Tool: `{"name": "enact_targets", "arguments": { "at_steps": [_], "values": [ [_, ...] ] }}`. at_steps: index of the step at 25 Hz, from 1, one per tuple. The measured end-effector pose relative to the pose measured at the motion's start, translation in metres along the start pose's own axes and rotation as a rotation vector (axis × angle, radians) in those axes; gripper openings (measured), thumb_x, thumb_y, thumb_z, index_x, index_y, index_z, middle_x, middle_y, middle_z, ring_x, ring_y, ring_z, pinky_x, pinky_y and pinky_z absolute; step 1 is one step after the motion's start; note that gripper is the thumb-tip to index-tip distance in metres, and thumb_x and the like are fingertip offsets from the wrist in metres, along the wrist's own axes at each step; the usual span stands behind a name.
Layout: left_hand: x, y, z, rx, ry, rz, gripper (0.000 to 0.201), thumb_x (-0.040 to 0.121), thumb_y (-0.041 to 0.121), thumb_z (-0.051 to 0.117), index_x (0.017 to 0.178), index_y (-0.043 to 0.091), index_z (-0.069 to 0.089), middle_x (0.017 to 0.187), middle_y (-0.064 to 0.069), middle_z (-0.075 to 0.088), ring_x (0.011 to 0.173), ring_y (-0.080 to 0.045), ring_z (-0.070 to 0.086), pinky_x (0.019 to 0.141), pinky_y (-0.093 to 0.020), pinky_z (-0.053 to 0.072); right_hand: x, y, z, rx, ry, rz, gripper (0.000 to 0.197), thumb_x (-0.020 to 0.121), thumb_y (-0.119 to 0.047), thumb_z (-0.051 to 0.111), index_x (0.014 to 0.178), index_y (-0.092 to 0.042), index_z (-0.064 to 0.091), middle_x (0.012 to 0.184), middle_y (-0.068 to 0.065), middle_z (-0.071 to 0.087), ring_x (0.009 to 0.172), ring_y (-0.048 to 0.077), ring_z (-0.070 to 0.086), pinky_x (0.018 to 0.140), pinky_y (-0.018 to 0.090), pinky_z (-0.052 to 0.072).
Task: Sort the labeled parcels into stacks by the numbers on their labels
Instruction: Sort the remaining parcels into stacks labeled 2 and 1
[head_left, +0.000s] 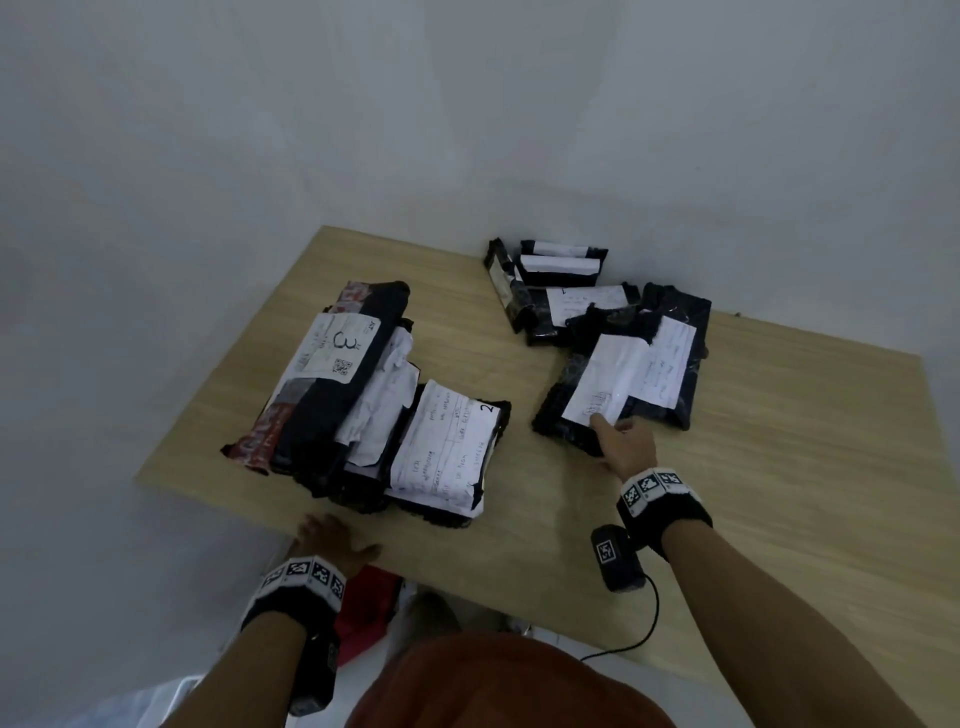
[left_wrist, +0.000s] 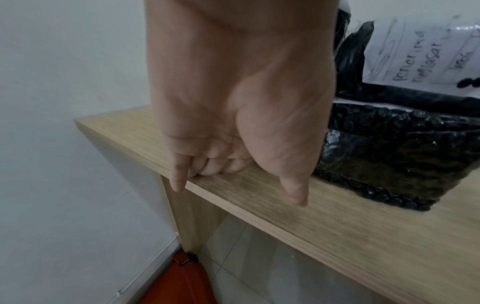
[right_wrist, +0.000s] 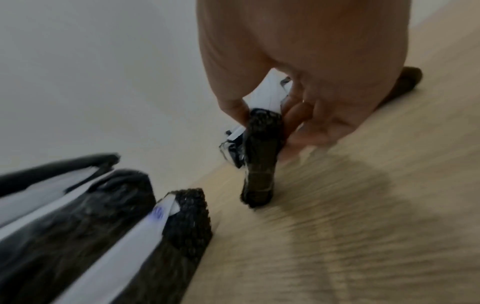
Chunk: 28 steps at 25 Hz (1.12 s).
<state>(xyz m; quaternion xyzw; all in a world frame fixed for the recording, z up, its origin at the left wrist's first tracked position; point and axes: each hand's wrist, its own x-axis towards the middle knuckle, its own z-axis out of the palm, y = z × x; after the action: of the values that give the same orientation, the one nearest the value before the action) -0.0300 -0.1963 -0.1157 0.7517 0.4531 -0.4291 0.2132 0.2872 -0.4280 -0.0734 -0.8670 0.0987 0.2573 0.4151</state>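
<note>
On the wooden table (head_left: 779, 467) my right hand (head_left: 602, 439) pinches the near corner of a black bubble-wrap parcel (head_left: 608, 384) with a white label, thumb on top and fingers underneath. The right wrist view shows that parcel (right_wrist: 259, 164) between thumb and fingers of the right hand (right_wrist: 262, 111), its corner lifted off the wood. At the left lies a pile with a parcel marked 3 (head_left: 337, 348) and a parcel marked 2 (head_left: 447, 452). My left hand (head_left: 332, 538) rests on the table's near left edge, fingers loosely curled, holding nothing (left_wrist: 233, 174).
More black parcels (head_left: 556, 291) lie heaped at the back right, against the white wall. Another labeled parcel (head_left: 670, 364) lies beside the pinched one. A red bag (left_wrist: 176, 281) sits on the floor under the table's left end. Bare wood stretches along the right side.
</note>
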Motion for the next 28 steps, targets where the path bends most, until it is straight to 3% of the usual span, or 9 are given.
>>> {"name": "enact_targets", "arguments": {
  "at_steps": [4, 8, 10, 12, 14, 17, 22, 25, 28],
  "values": [
    [0.012, 0.005, -0.016, 0.120, 0.014, -0.031, 0.111, 0.079, 0.082, 0.034, 0.153, 0.005, 0.003, 0.158, -0.027, -0.003, 0.146, -0.045, 0.000, 0.120, -0.051, 0.005, -0.035, -0.009, -0.011, -0.330, 0.036, -0.429, 0.049, 0.075, -0.039, 0.073, 0.108, -0.022, 0.042, 0.092, -0.002, 0.058, 0.076, 0.020, 0.060, 0.065, 0.036, 0.050],
    [0.018, 0.009, -0.023, 0.111, 0.015, -0.092, 0.125, 0.065, 0.093, 0.034, 0.154, 0.012, 0.002, 0.156, -0.031, -0.012, 0.144, -0.049, -0.007, 0.115, -0.061, -0.003, -0.051, 0.006, -0.005, -0.606, -0.135, -0.577, 0.039, 0.076, -0.057, 0.065, 0.100, -0.031, 0.049, 0.070, -0.015, 0.055, 0.066, 0.010, 0.057, 0.056, 0.028, 0.039],
    [0.020, 0.003, -0.027, 0.081, 0.018, -0.136, 0.130, 0.059, 0.096, 0.032, 0.154, 0.015, -0.001, 0.155, -0.031, -0.015, 0.143, -0.050, -0.010, 0.114, -0.063, -0.004, -0.046, 0.008, 0.008, -0.548, -0.117, -0.575, 0.037, 0.080, -0.052, 0.064, 0.105, -0.028, 0.053, 0.083, -0.011, 0.055, 0.077, 0.014, 0.059, 0.060, 0.027, 0.040],
    [0.024, 0.001, -0.032, 0.055, 0.039, -0.153, 0.138, 0.051, 0.099, 0.033, 0.154, 0.014, -0.006, 0.154, -0.031, -0.017, 0.143, -0.050, -0.011, 0.114, -0.064, -0.005, -0.031, 0.005, 0.019, -0.522, -0.100, -0.562, 0.050, 0.082, -0.047, 0.067, 0.121, -0.021, 0.053, 0.108, 0.000, 0.053, 0.102, 0.022, 0.058, 0.078, 0.033, 0.048],
    [0.028, 0.007, -0.039, 0.047, 0.044, -0.144, 0.141, 0.050, 0.099, 0.036, 0.153, 0.014, -0.009, 0.154, -0.030, -0.017, 0.143, -0.049, -0.011, 0.114, -0.064, -0.005, -0.015, -0.004, 0.026, -0.628, -0.158, -0.528, 0.070, 0.081, -0.052, 0.067, 0.138, -0.018, 0.044, 0.129, 0.008, 0.048, 0.118, 0.027, 0.051, 0.095, 0.040, 0.046],
    [0.030, 0.017, -0.048, 0.043, 0.058, -0.149, 0.137, 0.056, 0.095, 0.041, 0.153, 0.013, -0.010, 0.153, -0.033, -0.019, 0.143, -0.051, -0.011, 0.114, -0.064, -0.006, -0.005, -0.016, 0.031, -0.869, -0.291, -0.476, 0.097, 0.077, -0.061, 0.067, 0.153, -0.026, 0.019, 0.144, 0.008, 0.038, 0.127, 0.030, 0.042, 0.101, 0.044, 0.041],
    [0.024, 0.030, -0.060, 0.016, 0.092, -0.170, 0.132, 0.059, 0.094, 0.039, 0.153, 0.014, -0.008, 0.153, -0.035, -0.015, 0.142, -0.053, -0.009, 0.114, -0.065, -0.002, -0.007, -0.012, 0.036, -0.919, -0.542, -0.342, 0.141, 0.061, -0.058, 0.083, 0.146, -0.043, -0.029, 0.134, 0.019, 0.047, 0.115, 0.037, 0.055, 0.097, 0.051, 0.047],
    [0.026, 0.034, -0.062, 0.008, 0.121, -0.128, 0.132, 0.060, 0.093, 0.042, 0.152, 0.015, -0.010, 0.152, -0.036, -0.015, 0.141, -0.054, -0.009, 0.112, -0.068, -0.004, -0.015, -0.014, 0.039, -0.808, -0.658, -0.367, 0.143, 0.066, -0.043, 0.087, 0.147, -0.037, -0.030, 0.115, 0.018, 0.063, 0.093, 0.029, 0.064, 0.085, 0.043, 0.055],
    [0.041, 0.032, -0.067, -0.027, 0.161, -0.099, 0.147, 0.040, 0.103, 0.034, 0.154, 0.017, -0.001, 0.156, -0.031, -0.005, 0.143, -0.051, -0.001, 0.110, -0.072, -0.003, -0.018, -0.027, 0.043, -0.772, -0.712, -0.392, 0.128, 0.078, -0.036, 0.080, 0.151, -0.021, -0.025, 0.102, 0.015, 0.067, 0.079, 0.023, 0.063, 0.071, 0.033, 0.052]
  ]
}}
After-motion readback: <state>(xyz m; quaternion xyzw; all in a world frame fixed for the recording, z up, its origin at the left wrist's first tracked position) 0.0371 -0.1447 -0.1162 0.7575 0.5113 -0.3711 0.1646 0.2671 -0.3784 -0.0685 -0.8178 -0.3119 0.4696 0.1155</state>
